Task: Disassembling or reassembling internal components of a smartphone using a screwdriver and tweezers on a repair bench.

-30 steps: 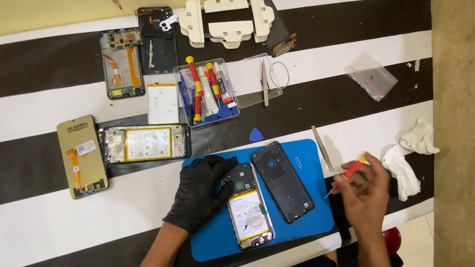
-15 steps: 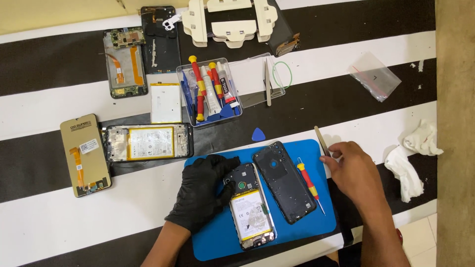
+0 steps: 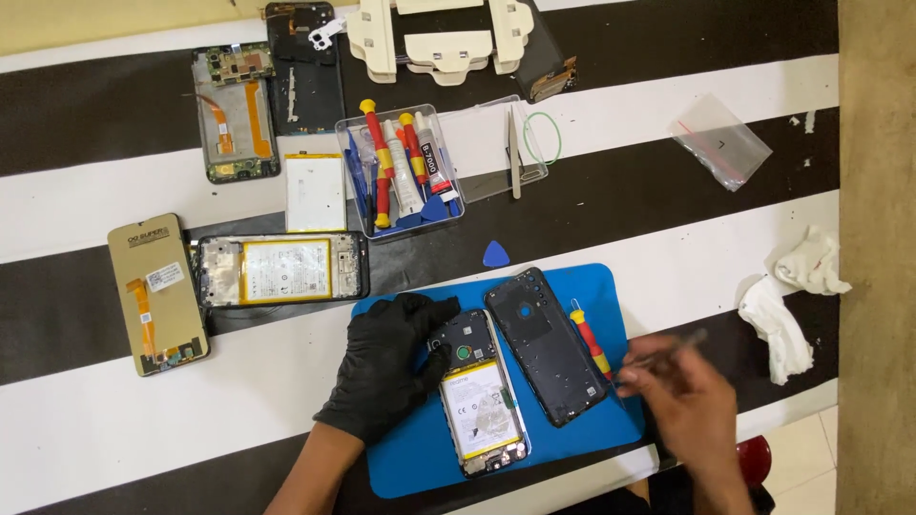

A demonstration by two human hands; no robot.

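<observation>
Two things have shifted: the red-and-yellow screwdriver (image 3: 591,339) now lies on the blue mat (image 3: 410,458) beside the back cover (image 3: 544,345), the right hand (image 3: 682,405) pinches thin tweezers (image 3: 668,351), and the gloved left hand (image 3: 391,367), fingers spread, steadies the opened phone (image 3: 480,396).

packages, labels & a screen on the striped table
clear plastic bag (image 3: 718,141) top right w/ red zip line; tan screen panel (image 3: 157,293) far left, white label (image 3: 165,277) stuck on its back.
</observation>
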